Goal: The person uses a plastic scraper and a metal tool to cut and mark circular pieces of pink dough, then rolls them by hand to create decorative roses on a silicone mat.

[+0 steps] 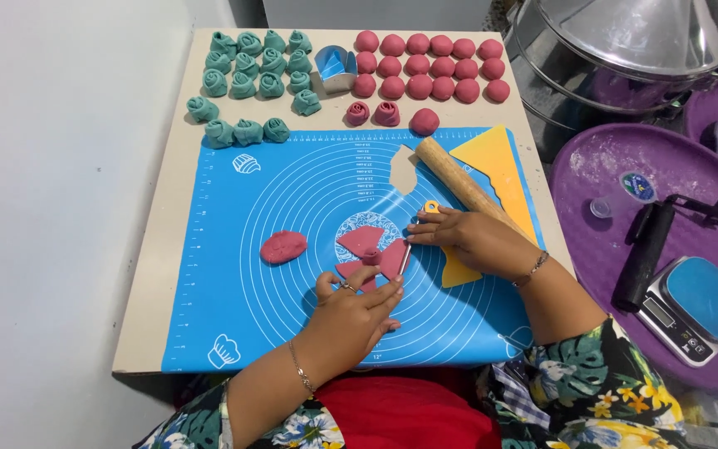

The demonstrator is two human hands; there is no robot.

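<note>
1. Left hand, lower centre of frame: fingers curled loosely, fingertips pinching a small roll of pink dough at the edge of the cut pink dough pieces.
2. Right hand, centre right: closed on a thin metal tool, tip at the dough pieces.
3. Dough pieces lie mid-frame on the blue mat, which covers the desk.
4. Flattened pink dough lump sits left of them; rolling pin lies upper right.

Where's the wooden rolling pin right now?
In the head view the wooden rolling pin lies diagonally on the upper right of the blue mat, against the yellow scraper, just above the right hand.
</note>
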